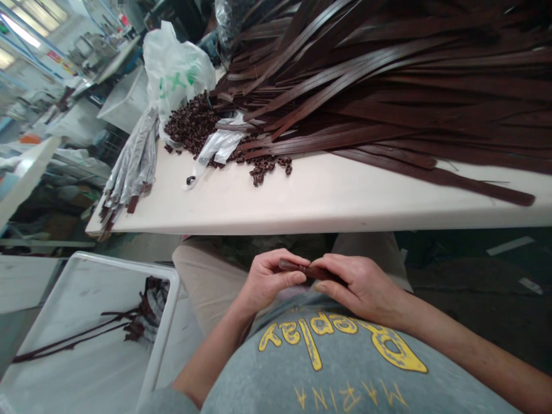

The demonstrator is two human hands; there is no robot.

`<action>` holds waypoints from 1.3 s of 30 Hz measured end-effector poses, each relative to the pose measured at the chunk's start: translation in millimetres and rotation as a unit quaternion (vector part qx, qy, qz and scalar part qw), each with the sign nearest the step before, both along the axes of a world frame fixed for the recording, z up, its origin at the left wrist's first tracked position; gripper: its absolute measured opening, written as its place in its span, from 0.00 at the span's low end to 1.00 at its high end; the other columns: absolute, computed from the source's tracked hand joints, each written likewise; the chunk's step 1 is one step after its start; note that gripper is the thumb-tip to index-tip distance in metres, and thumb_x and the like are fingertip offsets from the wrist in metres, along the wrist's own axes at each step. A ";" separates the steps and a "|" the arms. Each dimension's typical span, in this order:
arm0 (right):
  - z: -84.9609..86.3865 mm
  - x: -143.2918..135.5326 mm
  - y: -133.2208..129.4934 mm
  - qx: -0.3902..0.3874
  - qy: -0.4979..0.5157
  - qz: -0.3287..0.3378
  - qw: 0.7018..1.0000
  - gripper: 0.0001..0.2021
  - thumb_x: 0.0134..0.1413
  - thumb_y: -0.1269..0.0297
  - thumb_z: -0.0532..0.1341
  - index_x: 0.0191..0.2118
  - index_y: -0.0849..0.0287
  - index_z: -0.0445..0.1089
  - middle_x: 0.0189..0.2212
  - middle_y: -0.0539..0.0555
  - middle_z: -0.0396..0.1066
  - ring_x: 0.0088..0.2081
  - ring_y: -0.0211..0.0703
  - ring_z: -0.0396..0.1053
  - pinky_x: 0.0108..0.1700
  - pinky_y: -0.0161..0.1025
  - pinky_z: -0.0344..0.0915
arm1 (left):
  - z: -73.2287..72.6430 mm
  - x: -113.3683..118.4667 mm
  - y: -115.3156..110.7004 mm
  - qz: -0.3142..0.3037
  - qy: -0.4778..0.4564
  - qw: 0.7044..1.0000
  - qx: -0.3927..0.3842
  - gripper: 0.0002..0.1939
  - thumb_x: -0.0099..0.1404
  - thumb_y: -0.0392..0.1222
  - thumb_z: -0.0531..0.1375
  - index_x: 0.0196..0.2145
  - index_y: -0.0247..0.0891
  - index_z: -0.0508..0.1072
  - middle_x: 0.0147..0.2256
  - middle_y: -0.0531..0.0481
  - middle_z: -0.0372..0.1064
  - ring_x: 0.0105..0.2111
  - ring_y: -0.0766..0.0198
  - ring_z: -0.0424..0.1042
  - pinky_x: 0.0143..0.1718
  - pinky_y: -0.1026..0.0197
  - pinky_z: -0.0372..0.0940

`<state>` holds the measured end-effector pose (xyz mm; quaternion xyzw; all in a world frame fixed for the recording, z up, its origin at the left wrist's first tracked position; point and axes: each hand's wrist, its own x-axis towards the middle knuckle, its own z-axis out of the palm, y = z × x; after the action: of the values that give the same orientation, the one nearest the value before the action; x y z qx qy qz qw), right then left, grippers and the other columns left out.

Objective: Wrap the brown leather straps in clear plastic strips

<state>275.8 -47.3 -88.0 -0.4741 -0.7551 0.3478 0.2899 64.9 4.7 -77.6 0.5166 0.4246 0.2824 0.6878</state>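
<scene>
Low over the lap, in front of the grey shirt, a dark brown leather strap is held between both hands. My left hand pinches its left end between thumb and fingers. Close beside it, my right hand has its fingers closed round the right part, which is mostly hidden by the hand. A narrow band seems to circle the strap between the two hands; its detail is too small to tell.
On the white table lie many long brown straps, a heap of small brown loops, a white plastic bag and plastic-wrapped straps. A white bin with more straps stands at the lower left.
</scene>
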 end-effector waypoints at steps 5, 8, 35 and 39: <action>-6.5 9.6 -8.5 0.017 -0.105 -0.013 0.994 0.08 0.63 0.63 0.59 0.43 0.59 0.71 0.34 0.53 0.79 0.33 0.45 0.77 0.31 0.37 0.65 | 2.5 -8.3 6.8 -0.008 0.011 1.000 -0.001 0.12 0.52 0.46 0.73 0.34 0.40 0.83 0.28 0.51 0.73 0.23 0.69 0.68 0.27 0.65 0.63; -9.9 8.7 -10.1 0.060 -0.132 -0.006 0.989 0.13 0.68 0.62 0.54 0.36 0.59 0.72 0.27 0.52 0.77 0.27 0.43 0.75 0.27 0.37 0.61 | 2.3 -6.8 7.0 -0.009 0.010 1.000 0.006 0.11 0.53 0.46 0.73 0.34 0.40 0.83 0.28 0.51 0.73 0.24 0.69 0.68 0.27 0.66 0.62; -10.6 -5.6 -10.0 -0.051 -0.148 0.024 0.987 0.14 0.67 0.60 0.54 0.36 0.62 0.72 0.30 0.58 0.78 0.32 0.47 0.76 0.30 0.38 0.59 | -13.6 16.3 -12.3 -0.044 0.003 0.998 0.049 0.16 0.51 0.52 0.74 0.34 0.40 0.83 0.32 0.47 0.75 0.33 0.61 0.72 0.37 0.60 0.67; 1.3 15.6 -8.6 -0.123 -0.080 0.034 0.989 0.10 0.62 0.58 0.60 0.41 0.59 0.71 0.34 0.53 0.77 0.33 0.44 0.74 0.32 0.36 0.62 | -12.2 -0.3 -0.7 -0.025 -0.005 0.997 0.067 0.13 0.52 0.48 0.74 0.34 0.40 0.83 0.33 0.48 0.76 0.34 0.61 0.73 0.38 0.60 0.67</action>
<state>291.4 -55.9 -86.6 -0.5068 -0.7431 0.4081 0.1563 64.6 4.0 -89.8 0.5705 0.3887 0.2951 0.6606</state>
